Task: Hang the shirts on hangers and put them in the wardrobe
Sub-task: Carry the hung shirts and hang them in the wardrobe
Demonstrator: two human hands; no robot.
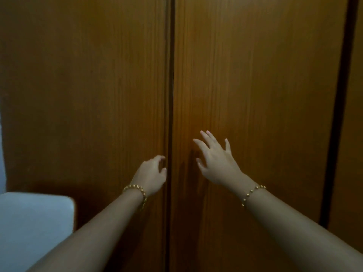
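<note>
A brown wooden wardrobe fills the view, its left door (88, 85) and right door (255, 75) meeting at a dark vertical seam (171, 95). My left hand (152, 173) is at the right edge of the left door, fingers loosely curled beside the seam and holding nothing. My right hand (214, 160) is spread, fingers straight, against or just in front of the right door near the seam. No shirts or hangers are in sight.
A pale white surface (35, 228) sits at the lower left, next to the wardrobe. A second dark seam (337, 114) runs down the far right, with another wooden panel (351, 154) beyond it.
</note>
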